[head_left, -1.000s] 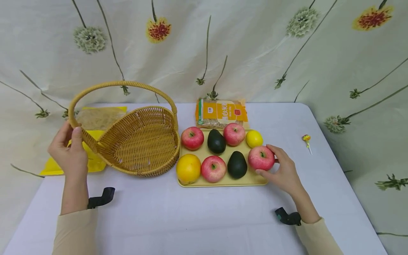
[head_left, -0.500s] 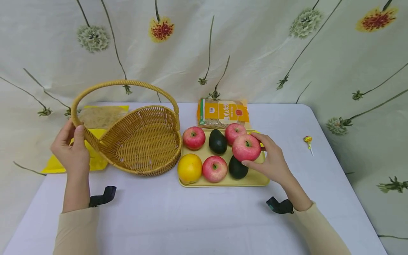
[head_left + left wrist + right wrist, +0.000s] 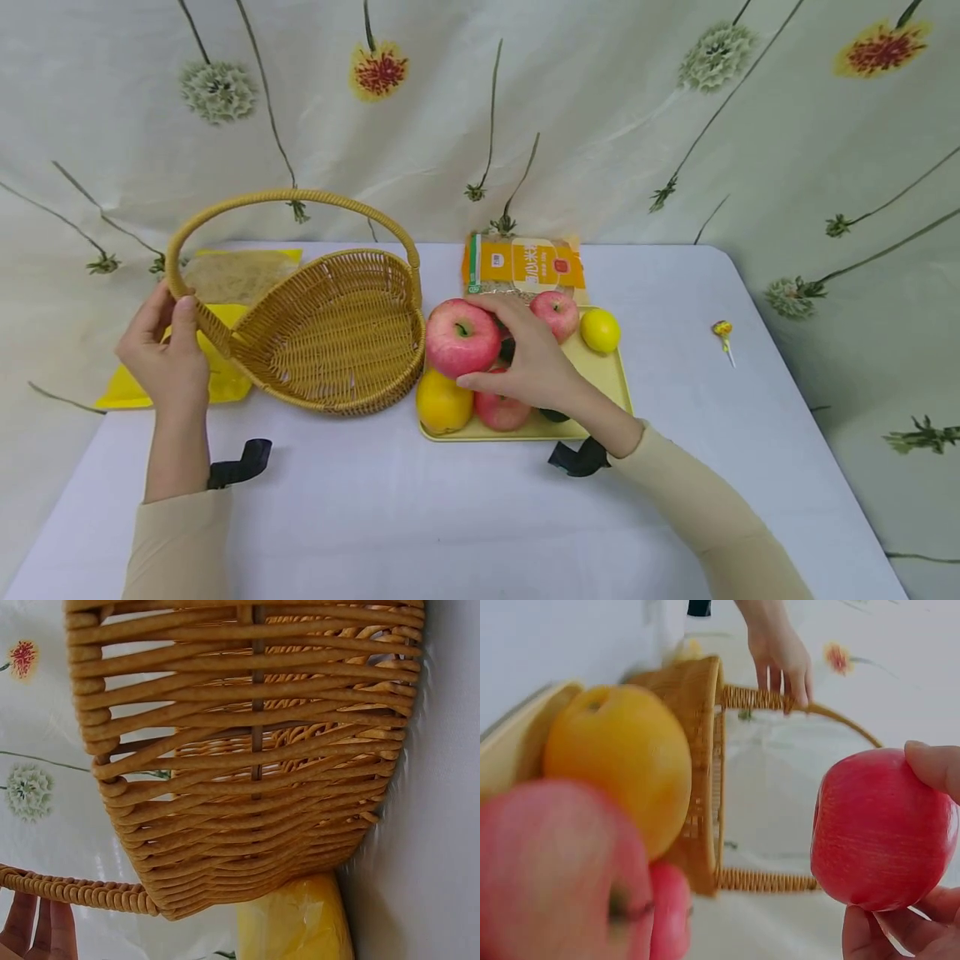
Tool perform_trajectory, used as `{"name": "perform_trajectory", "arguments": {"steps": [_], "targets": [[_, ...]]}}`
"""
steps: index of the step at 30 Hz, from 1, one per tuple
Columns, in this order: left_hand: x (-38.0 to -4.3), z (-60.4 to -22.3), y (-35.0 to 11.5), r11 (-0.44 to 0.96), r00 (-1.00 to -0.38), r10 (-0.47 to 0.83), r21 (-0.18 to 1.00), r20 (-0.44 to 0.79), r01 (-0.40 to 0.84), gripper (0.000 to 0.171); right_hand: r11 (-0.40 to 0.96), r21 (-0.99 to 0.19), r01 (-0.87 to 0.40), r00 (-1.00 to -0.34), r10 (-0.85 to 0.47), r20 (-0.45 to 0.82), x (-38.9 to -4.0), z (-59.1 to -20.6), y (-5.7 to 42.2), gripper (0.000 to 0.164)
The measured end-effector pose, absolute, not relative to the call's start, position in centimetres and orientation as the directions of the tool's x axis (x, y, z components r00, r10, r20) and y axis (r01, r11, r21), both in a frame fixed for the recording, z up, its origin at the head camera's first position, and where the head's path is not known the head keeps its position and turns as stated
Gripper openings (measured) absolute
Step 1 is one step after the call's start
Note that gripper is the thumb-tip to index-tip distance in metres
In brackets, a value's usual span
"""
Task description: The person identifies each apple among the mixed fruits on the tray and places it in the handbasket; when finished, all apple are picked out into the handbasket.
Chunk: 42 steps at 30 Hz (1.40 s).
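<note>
My left hand (image 3: 167, 354) grips the handle of a tan wicker basket (image 3: 337, 325) at its left end; the part of the basket in view has nothing in it. In the left wrist view the woven side (image 3: 255, 772) fills most of the picture, with fingertips (image 3: 52, 930) on the handle. Held between the thumb and fingers of my right hand (image 3: 536, 362) is a red apple (image 3: 461, 337), above the left part of a pale yellow tray (image 3: 611, 383). The right wrist view shows this apple (image 3: 885, 829) raised, with the basket (image 3: 682, 697) beyond.
The tray bears an orange (image 3: 444, 404), more apples (image 3: 555, 312), a lemon (image 3: 600, 330) and avocados, partly hidden by my right hand. Behind it lies an orange food packet (image 3: 525, 262). A yellow packet (image 3: 225, 367) sits left of the basket, and a lollipop (image 3: 722, 333) lies far right.
My right hand has lifted the apple from the tray's right end and carried it left over the other fruit, close to the basket. The left hand stays on the handle.
</note>
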<state>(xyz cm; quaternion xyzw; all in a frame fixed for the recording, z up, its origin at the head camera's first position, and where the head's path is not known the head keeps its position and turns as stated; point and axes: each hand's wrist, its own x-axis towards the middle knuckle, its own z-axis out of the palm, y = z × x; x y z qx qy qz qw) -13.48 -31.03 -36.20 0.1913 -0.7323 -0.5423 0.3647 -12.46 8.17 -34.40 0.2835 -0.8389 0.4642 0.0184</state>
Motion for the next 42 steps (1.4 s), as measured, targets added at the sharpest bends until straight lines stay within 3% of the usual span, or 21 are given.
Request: {"name": "perform_trajectory", "arguments": {"steps": [9,25,42], "targets": [[-13.6,-36.3,-31.0,0.34,-0.662,-0.672,0.932,0.332,0.122,0.03,0.397,-0.813,-0.425,-0.833,-0.523,0.18,-13.8,-34.1,0.6,0.083],[-13.2,-36.1,-31.2,0.328,-0.655,-0.682,0.936,0.327,0.125,0.029,0.51,-0.78,-0.363,-0.897,-0.419,0.143,-16.6,-36.4,-9.8,0.082],[-13.3,-36.1,-31.0,0.309,-0.664,-0.68,0.943,0.31,0.123,0.03,0.681,-0.679,-0.275,-0.955,-0.276,0.11,-18.8,-38.9,-13.8,0.084]]}}
